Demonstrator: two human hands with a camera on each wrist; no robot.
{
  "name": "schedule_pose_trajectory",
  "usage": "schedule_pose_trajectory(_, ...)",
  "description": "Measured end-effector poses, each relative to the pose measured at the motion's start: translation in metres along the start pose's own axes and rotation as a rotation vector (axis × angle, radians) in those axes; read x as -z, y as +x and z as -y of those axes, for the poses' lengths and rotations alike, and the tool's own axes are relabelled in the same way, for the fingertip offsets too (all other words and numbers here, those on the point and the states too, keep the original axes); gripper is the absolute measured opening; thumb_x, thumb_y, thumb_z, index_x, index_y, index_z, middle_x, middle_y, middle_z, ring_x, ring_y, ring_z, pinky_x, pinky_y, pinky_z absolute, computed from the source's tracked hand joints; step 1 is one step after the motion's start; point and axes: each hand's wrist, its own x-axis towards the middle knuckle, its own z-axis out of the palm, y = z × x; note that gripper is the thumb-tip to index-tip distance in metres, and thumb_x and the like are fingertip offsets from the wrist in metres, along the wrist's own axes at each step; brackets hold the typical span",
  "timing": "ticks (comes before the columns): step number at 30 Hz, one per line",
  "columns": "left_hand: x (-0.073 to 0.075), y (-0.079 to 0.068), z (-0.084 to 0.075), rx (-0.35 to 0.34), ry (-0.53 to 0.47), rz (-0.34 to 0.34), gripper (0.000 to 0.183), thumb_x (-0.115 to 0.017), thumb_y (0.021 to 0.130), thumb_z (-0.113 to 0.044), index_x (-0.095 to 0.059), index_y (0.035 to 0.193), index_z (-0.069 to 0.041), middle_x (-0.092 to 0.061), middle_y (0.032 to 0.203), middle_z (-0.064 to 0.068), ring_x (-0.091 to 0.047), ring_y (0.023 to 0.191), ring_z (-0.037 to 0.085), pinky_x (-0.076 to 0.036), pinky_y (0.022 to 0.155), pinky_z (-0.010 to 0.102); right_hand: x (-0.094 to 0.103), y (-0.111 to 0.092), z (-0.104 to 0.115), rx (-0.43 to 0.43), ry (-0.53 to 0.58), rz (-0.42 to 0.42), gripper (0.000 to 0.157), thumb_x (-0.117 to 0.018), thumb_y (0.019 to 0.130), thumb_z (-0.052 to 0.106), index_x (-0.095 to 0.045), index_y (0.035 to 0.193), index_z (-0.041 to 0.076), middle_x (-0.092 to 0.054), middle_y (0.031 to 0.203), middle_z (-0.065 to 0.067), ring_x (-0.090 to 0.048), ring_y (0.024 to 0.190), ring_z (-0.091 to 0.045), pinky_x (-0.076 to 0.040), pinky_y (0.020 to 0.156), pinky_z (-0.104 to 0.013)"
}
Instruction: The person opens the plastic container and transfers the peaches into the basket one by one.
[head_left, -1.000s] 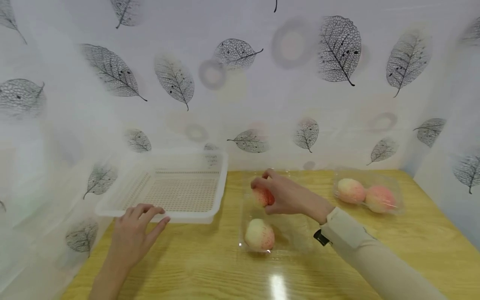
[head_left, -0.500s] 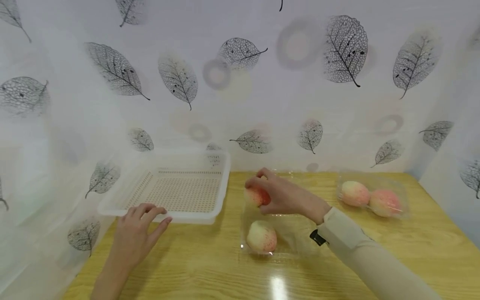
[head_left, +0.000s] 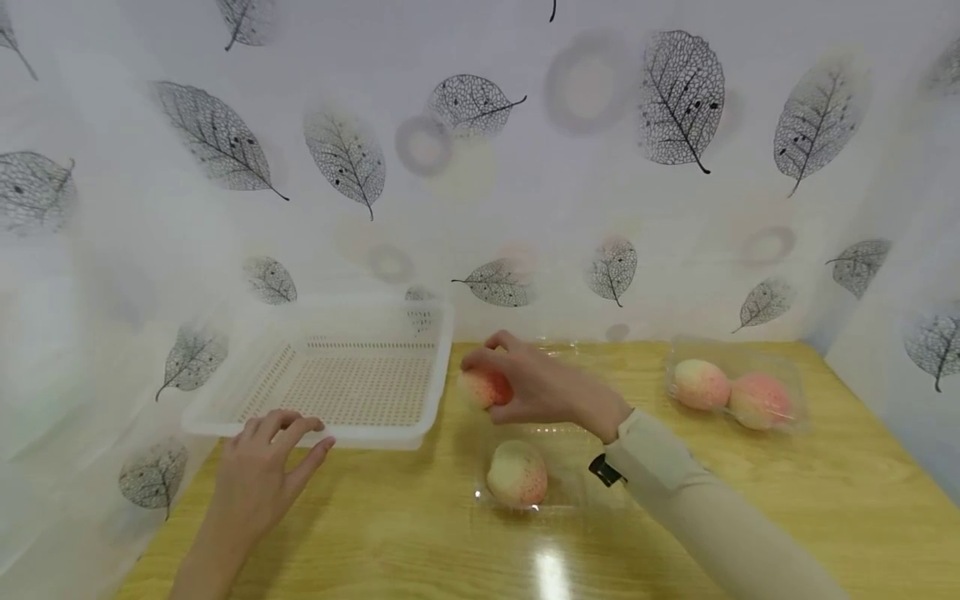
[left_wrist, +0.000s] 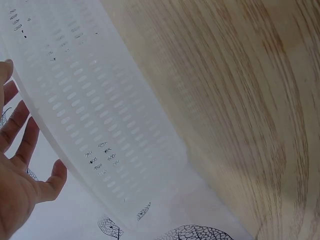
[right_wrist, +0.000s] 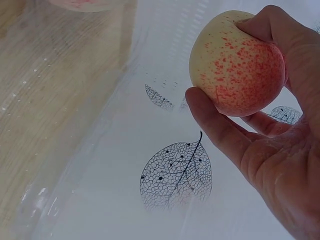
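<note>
My right hand (head_left: 543, 383) grips a peach (head_left: 483, 387), pale yellow with red speckles, between thumb and fingers. In the right wrist view the peach (right_wrist: 237, 65) is held up off the table. Below it in the head view, another peach (head_left: 517, 473) lies in a clear plastic box (head_left: 573, 487), whose outline is hard to make out. My left hand (head_left: 258, 475) rests at the front rim of a white perforated basket (head_left: 390, 435), its fingers loosely bent over the edge. The left wrist view shows the fingertips (left_wrist: 59, 170) at the rim of the basket (left_wrist: 95, 100).
A second clear box (head_left: 795, 408) at the back right holds two peaches (head_left: 759, 400). Behind the wooden table (head_left: 420, 533) hangs a white curtain (head_left: 510, 200) printed with dark leaves, which also closes in the left and right sides.
My right hand has moved left with the peach, away from above the clear box and closer to the basket. My left hand stays at the rim.
</note>
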Motion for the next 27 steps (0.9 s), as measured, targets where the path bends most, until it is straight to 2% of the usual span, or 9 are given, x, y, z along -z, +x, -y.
schedule_pose_trajectory(6,-0.001,-0.003,-0.001,0.004,-0.001,-0.007,0.064,-0.037,0.103,-0.066,-0.074,0.096,-0.014,-0.069,0.091,0.01,-0.064,0.077,0.035,-0.048,0.056,0.053,-0.003,0.012,0.006,0.024,0.001,-0.002,0.062,-0.078,0.076,0.012,-0.062,0.134,0.023,-0.053,0.123,-0.005,-0.058,0.087,-0.014,-0.052,0.073,-0.026)
schedule_pose_trajectory(15,-0.002,-0.005,-0.004,0.032,0.01,0.004,0.067,-0.035,0.102,-0.068,-0.074,0.096,-0.014,-0.069,0.091,0.009,-0.064,0.079,0.035,-0.047,0.057,0.053,-0.01,0.029,0.012,0.022,0.023,0.013,0.062,-0.078,0.076,0.013,-0.061,0.136,0.022,-0.052,0.124,-0.006,-0.058,0.09,-0.015,-0.052,0.074,-0.025)
schedule_pose_trajectory(21,-0.001,-0.003,-0.004,0.029,0.002,0.005,0.066,-0.035,0.102,-0.067,-0.074,0.096,-0.014,-0.069,0.092,0.009,-0.064,0.08,0.034,-0.048,0.058,0.054,-0.014,0.038,0.017,0.004,0.042,0.005,0.063,-0.076,0.079,0.012,-0.06,0.138,0.023,-0.05,0.125,-0.006,-0.059,0.089,-0.014,-0.052,0.074,-0.024)
schedule_pose_trajectory(27,-0.001,-0.003,-0.002,0.018,0.015,-0.011,0.065,-0.036,0.103,-0.067,-0.074,0.095,-0.015,-0.069,0.09,0.009,-0.064,0.078,0.034,-0.049,0.055,0.054,-0.016,0.049,0.027,0.014,0.022,0.011,0.061,-0.077,0.082,0.016,-0.059,0.139,0.025,-0.051,0.128,-0.007,-0.06,0.091,-0.015,-0.052,0.076,-0.024)
